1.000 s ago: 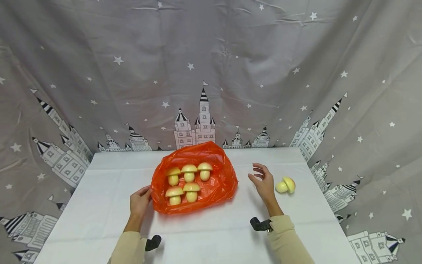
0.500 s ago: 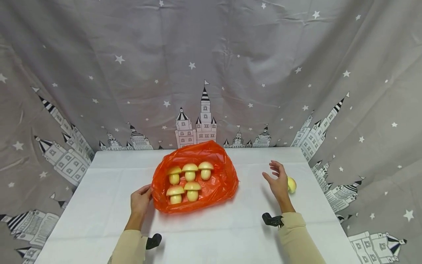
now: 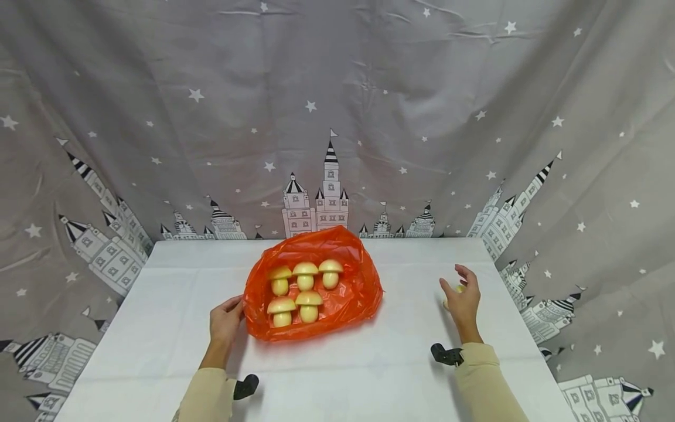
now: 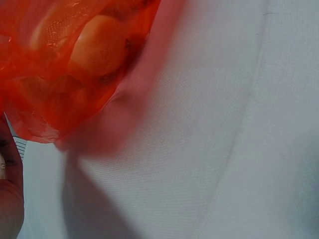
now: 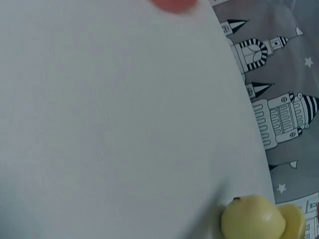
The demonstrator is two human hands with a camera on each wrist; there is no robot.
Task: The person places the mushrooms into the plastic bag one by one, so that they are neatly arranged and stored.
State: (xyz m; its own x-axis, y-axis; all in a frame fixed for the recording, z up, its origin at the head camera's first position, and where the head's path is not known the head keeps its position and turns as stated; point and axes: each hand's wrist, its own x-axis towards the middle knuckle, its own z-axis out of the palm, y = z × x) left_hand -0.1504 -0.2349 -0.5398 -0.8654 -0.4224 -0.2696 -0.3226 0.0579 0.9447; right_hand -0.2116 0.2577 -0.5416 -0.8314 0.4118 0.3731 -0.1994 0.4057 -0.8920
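A red plastic bag (image 3: 358, 293) lies spread open, with several yellow toy mushrooms (image 3: 309, 308) in two rows inside. At its left edge my left hand (image 3: 224, 322) pinches the plastic; in the left wrist view the hand (image 4: 10, 194) shows only partly beside the bag (image 4: 50, 114). Over at the right, my right hand (image 3: 465, 302) is above a lone toy mushroom (image 3: 460, 289), fingers curved and thumb apart. That hand covers most of it in the head view. The right wrist view has the lone mushroom (image 5: 253, 219) at the bottom right.
A white cloth (image 3: 337, 375) covers the table. Behind and beside it hangs a grey curtain (image 3: 237, 70) printed with castles and stars. Black wrist mounts (image 3: 245, 387) sit at both sleeves.
My right hand has moved right from beside the bag to over the lone mushroom, which it now largely hides. The left hand and the bag have stayed in place.
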